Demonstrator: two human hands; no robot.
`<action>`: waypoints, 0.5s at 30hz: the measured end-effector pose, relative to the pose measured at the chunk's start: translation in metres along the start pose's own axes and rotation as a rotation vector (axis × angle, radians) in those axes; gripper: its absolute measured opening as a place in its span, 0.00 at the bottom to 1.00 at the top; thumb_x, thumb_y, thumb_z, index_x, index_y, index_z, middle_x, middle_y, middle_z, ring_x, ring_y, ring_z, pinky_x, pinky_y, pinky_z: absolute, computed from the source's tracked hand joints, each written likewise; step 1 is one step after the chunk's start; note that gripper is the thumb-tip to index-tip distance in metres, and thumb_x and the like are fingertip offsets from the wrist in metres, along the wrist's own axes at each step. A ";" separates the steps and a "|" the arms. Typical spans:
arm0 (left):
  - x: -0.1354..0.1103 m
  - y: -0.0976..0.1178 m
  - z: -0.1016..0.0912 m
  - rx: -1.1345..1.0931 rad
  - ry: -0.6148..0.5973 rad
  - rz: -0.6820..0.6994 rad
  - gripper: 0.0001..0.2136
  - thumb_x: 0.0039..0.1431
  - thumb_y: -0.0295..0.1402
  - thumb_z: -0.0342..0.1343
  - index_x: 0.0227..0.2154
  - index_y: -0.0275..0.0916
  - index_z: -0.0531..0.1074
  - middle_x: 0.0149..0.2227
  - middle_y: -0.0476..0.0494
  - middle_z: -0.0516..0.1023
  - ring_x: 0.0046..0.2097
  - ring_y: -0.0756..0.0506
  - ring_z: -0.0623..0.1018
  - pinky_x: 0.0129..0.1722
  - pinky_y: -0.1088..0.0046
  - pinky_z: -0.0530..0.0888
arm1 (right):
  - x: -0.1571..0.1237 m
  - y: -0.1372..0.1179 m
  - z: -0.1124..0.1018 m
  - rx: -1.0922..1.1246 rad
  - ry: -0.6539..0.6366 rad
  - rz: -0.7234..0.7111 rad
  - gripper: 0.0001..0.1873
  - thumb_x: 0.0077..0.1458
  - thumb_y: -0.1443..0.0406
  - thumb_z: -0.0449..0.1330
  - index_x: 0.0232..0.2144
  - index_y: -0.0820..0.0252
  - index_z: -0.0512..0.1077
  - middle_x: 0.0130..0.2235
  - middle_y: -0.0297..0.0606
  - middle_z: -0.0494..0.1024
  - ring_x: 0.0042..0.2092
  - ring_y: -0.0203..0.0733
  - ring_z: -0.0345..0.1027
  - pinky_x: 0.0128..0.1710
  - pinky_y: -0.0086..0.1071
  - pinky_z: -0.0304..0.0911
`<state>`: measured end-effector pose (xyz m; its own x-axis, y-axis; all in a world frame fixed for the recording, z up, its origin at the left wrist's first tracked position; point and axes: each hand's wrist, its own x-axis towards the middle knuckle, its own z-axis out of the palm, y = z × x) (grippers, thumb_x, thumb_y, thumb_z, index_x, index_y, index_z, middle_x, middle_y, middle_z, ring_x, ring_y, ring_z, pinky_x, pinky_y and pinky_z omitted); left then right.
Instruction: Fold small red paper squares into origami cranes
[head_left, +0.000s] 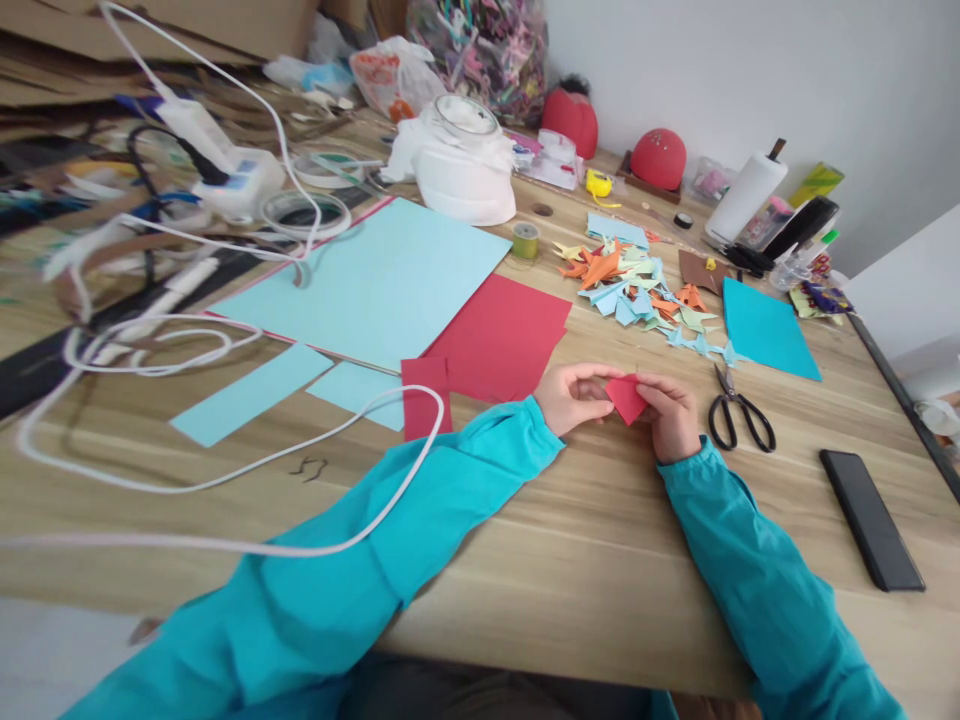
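- Right hand [673,412]: fingers pinched on small red paper [626,400].
- Left hand [570,400]: fingers slightly parted at its edge, grip unclear.
- Risk: uneven pressure skewing paper; white cable [150,541] snagging left sleeve [465,490].

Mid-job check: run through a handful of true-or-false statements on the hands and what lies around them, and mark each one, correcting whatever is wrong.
1. The left hand and the right hand are both at the small red paper. True.
2. The scissors are gripped in the right hand. False: they lie on the table, to the right of that hand.
3. The phone lies to the right of the scissors. True.
4. The folded paper pieces are all red. False: light blue, orange and pale green ones show among them.
5. The bright blue paper lies farther from the person than the phone. True.
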<state>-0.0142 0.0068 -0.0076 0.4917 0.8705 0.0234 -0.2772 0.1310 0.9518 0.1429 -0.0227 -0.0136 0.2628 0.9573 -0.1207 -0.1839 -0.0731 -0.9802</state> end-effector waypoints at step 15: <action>0.001 -0.002 0.000 0.033 0.005 0.028 0.22 0.34 0.25 0.62 0.39 0.31 0.72 0.30 0.42 0.77 0.29 0.48 0.76 0.23 0.76 0.73 | 0.000 0.000 0.000 -0.028 -0.022 -0.002 0.09 0.38 0.63 0.64 0.27 0.59 0.77 0.23 0.34 0.76 0.22 0.36 0.66 0.18 0.28 0.62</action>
<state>-0.0131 0.0070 -0.0090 0.4799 0.8760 0.0487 -0.2636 0.0911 0.9603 0.1431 -0.0227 -0.0133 0.2418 0.9634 -0.1154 -0.1568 -0.0785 -0.9845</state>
